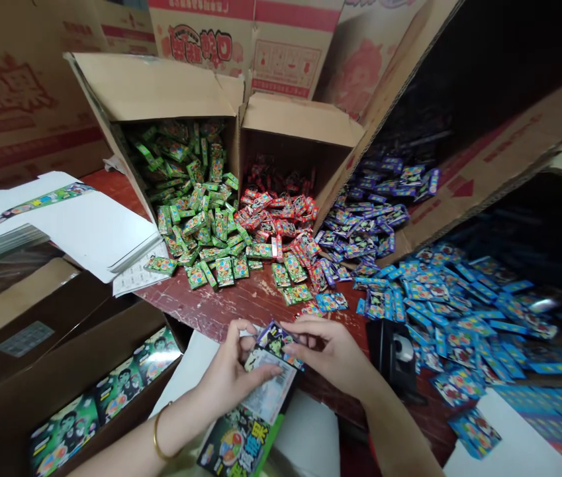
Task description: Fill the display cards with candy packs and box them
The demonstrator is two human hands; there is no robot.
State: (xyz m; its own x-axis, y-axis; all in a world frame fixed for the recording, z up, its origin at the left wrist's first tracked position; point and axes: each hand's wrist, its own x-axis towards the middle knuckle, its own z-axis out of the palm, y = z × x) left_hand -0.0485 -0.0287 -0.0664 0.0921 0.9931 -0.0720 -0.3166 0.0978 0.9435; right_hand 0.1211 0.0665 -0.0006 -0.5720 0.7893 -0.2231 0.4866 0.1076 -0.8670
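A long printed carton [241, 440], black and green with a pale label panel, lies tilted in front of me. My left hand [231, 374] is closed around its upper end, thumb across the pale panel. At that end are small purple candy boxes [275, 336], partly covered by fingers. My right hand [333, 348] pinches at these purple boxes, fingertips at the carton's end. How far the boxes sit inside the carton cannot be made out. Just beyond my hands lie loose green candy boxes [294, 294] and a blue one [331, 302].
Opened cardboard boxes spill green [204, 225], red [281, 215], purple [365, 232] and blue small boxes [459, 298] onto the red table [221, 311]. A black tape dispenser [390, 361] stands right. Flat white cartons [87, 225] lie left, above a brown box [161, 321] holding printed cartons [119, 381].
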